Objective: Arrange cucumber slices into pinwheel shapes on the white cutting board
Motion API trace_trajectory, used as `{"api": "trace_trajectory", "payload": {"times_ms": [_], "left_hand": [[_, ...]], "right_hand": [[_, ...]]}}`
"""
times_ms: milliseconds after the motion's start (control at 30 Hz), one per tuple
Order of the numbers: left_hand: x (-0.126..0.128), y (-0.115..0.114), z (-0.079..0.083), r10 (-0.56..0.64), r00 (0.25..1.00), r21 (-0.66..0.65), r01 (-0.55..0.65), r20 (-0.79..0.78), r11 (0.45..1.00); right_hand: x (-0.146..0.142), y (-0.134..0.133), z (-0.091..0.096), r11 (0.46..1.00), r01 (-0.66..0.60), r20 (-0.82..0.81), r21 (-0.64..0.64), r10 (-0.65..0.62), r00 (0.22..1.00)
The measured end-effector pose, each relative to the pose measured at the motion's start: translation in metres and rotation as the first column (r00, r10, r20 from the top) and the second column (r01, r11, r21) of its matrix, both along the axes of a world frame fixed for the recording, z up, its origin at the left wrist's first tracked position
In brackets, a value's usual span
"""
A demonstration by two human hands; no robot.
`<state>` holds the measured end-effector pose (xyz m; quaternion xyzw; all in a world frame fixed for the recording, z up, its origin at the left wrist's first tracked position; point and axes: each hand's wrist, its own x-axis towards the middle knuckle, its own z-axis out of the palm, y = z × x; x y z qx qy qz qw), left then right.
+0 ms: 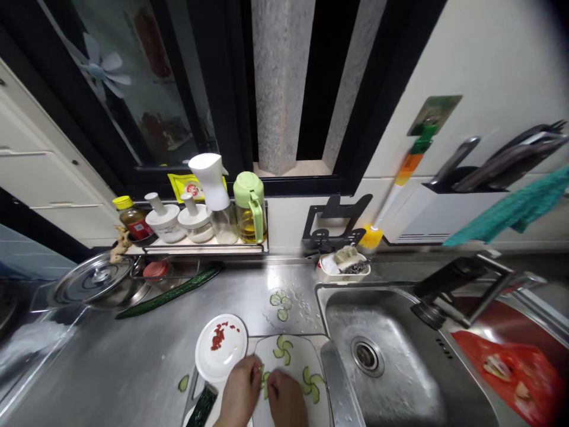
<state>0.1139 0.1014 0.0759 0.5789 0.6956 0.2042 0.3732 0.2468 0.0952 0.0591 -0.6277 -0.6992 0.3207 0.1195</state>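
Both hands work over a white rectangular plate point(297, 349) at the bottom centre. My left hand point(240, 394) and my right hand point(287, 400) have their fingers pinched together on thin green cucumber slices point(265, 379) lying on the plate. Other cucumber slices point(283, 349) sit there fanned into flower shapes, with another group point(312, 382) to the right. Just left of the plate is a small round white dish point(221, 347) with red bits on it. A piece of cucumber point(202, 407) lies beside my left hand.
A long whole cucumber point(171, 292) lies on the steel counter, with loose slices point(281, 304) near it. The sink point(382, 356) and faucet point(462, 290) are right. A rack of condiment bottles point(204, 207), a pot lid point(91, 279) and a sponge tray point(343, 265) stand behind.
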Motion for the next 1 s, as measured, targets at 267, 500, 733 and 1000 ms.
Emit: {"api": "trace_trajectory", "payload": {"times_ms": [267, 500, 733, 1000], "left_hand": [[0.002, -0.002, 0.003, -0.009, 0.998, -0.004, 0.009, -0.059, 1.000], [0.001, -0.007, 0.000, 0.007, 1.000, -0.006, -0.007, -0.016, 1.000], [0.002, -0.007, 0.001, -0.030, 0.995, 0.036, 0.033, -0.099, 0.999], [0.003, -0.007, 0.002, -0.039, 0.990, 0.036, 0.044, -0.137, 0.998]], "right_hand": [[-0.002, -0.001, -0.008, 0.998, -0.037, 0.072, 0.049, 0.034, 0.997], [-0.009, -0.004, -0.012, 0.997, -0.071, 0.202, 0.019, 0.066, 0.977], [-0.009, 0.001, 0.012, 0.994, -0.107, 0.248, 0.012, 0.101, 0.964], [-0.009, -0.001, 0.006, 0.991, -0.130, 0.264, 0.043, 0.114, 0.958]]}}
